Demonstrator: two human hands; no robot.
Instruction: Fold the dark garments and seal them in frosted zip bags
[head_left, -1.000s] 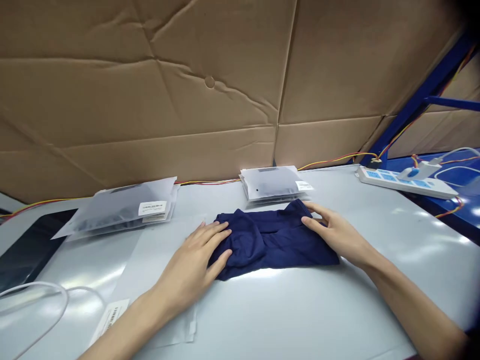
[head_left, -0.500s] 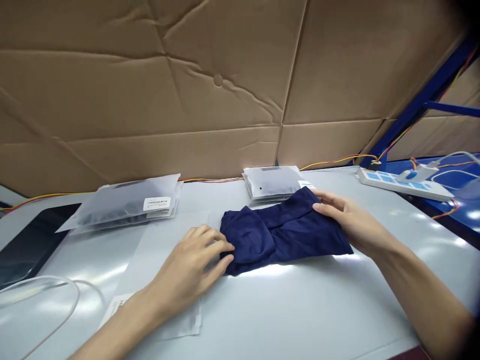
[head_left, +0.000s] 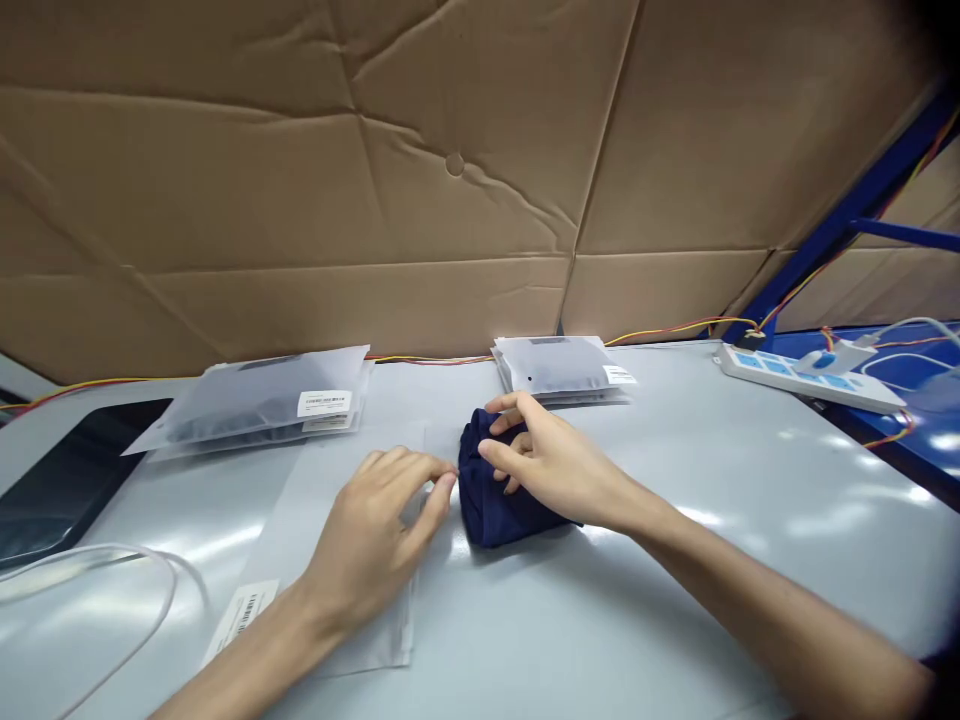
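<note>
A navy-blue cloth garment (head_left: 517, 515), folded into a small bundle, lies on the table in front of me. Over its top rests my right hand (head_left: 555, 460), fingers apart and slightly curled, not gripped round the cloth. At the bundle's left edge is my left hand (head_left: 386, 515), thumb and index fingertips together; whether they pinch any cloth is unclear. Beneath my left forearm lies a flat frosted plastic bag (head_left: 375, 640), partly hidden, with a barcode label (head_left: 244, 610) near its left side.
Frosted bags with dark contents lie in a left stack (head_left: 240, 400) and a back stack (head_left: 555, 365). A black flat device (head_left: 75, 480) and white cable (head_left: 165, 600) are at left. A power strip (head_left: 802, 375) sits at right, before a cardboard wall (head_left: 450, 220).
My right hand has moved left, folding the garment's right part over onto its left part, and its fingers have let go. My left hand's fingertips have drawn together at the garment's edge.
</note>
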